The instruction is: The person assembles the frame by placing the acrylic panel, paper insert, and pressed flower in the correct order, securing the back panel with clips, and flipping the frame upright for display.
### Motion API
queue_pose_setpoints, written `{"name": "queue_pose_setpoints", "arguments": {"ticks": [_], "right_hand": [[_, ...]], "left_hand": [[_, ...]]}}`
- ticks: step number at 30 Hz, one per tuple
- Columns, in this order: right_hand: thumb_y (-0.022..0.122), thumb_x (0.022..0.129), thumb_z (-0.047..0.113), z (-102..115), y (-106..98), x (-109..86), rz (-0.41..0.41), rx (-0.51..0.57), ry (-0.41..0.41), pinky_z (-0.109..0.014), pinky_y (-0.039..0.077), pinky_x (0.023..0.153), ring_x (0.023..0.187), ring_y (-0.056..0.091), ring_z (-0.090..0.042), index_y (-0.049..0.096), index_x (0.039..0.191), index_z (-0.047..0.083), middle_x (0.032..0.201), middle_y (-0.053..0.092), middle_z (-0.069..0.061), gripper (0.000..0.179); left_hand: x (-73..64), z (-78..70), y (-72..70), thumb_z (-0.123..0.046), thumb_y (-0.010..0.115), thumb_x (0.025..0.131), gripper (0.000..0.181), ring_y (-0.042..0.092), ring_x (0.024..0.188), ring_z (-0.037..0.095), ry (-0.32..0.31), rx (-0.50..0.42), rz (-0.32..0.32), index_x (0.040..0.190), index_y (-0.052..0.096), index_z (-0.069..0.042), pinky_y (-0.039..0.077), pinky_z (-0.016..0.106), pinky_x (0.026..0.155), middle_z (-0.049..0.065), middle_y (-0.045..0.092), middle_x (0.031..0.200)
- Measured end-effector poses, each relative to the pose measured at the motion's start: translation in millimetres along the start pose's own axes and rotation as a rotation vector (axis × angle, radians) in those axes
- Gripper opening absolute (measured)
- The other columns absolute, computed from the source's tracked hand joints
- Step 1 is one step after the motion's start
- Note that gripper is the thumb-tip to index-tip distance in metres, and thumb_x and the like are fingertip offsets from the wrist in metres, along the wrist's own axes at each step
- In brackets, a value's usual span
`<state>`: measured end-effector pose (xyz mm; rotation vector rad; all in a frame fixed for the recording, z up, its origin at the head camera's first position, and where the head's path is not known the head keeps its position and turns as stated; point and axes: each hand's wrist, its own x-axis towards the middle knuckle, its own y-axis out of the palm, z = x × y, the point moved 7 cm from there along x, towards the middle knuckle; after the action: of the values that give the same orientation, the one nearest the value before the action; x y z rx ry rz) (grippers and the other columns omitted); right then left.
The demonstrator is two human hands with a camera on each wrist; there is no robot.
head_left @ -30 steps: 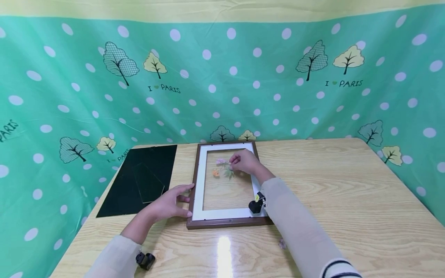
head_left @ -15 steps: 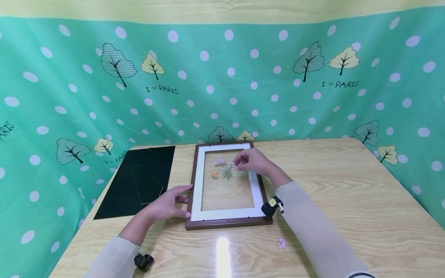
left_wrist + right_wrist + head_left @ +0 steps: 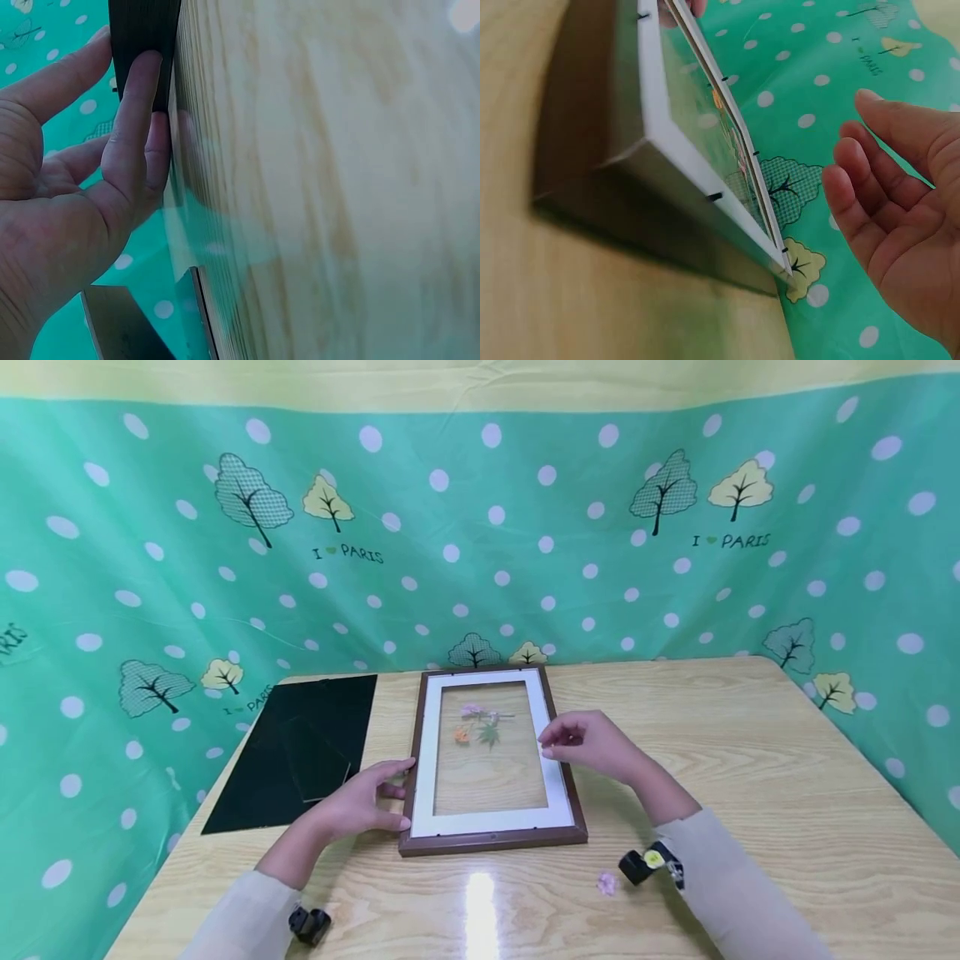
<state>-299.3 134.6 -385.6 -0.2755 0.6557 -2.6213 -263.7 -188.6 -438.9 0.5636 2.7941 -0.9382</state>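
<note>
A brown picture frame (image 3: 492, 842) with a white mat (image 3: 491, 822) lies flat on the table. Inside its window are a pink flower (image 3: 472, 711), an orange flower (image 3: 461, 735), a green leaf (image 3: 489, 734) and a thin pale sprig (image 3: 504, 717). My left hand (image 3: 366, 802) rests its fingertips and thumb against the frame's left side; the left wrist view shows the fingers (image 3: 135, 112) touching that dark edge. At the frame's right side hovers my right hand (image 3: 592, 745), fingers loosely bent, nothing between them, as the right wrist view also shows.
A black board (image 3: 258, 768) lies left of the frame, with a faint angular outline on it. One loose pink flower (image 3: 607, 883) is on the wooden table (image 3: 750, 760) near the right wrist. A green dotted cloth (image 3: 420, 560) hangs behind the table.
My right hand has let go of the pale sprig, which stays in the window, and has drawn back right and toward me. The left hand keeps its place on the frame.
</note>
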Motion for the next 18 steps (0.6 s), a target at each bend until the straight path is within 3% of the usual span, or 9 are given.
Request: {"name": "queue_pose_setpoints", "arguments": {"ticks": [11, 18], "right_hand": [[0.076, 0.084, 0.013, -9, -6, -54.0, 0.043, -0.065, -0.021, -0.026, 0.050, 0.067, 0.078, 0.060, -0.017, 0.074, 0.096, 0.006, 0.091, 0.070, 0.001, 0.014], [0.075, 0.084, 0.011, -17, 2, -80.2, 0.190, -0.038, -0.073, -0.027, 0.054, 0.067, 0.076, 0.062, -0.012, 0.075, 0.093, 0.009, 0.087, 0.069, -0.001, 0.009]], "left_hand": [[0.5, -0.3, -0.9, -0.014, 0.084, 0.076, 0.087, 0.054, 0.118, 0.025, -0.005, 0.001, 0.001, 0.150, 0.039, -0.016, 0.046, 0.045, 0.098, 0.010, 0.045, 0.143], [0.5, -1.7, -0.3, -0.014, 0.084, 0.076, 0.087, 0.054, 0.118, 0.025, -0.004, 0.012, 0.004, 0.150, 0.039, -0.016, 0.047, 0.044, 0.097, 0.010, 0.046, 0.141]]}}
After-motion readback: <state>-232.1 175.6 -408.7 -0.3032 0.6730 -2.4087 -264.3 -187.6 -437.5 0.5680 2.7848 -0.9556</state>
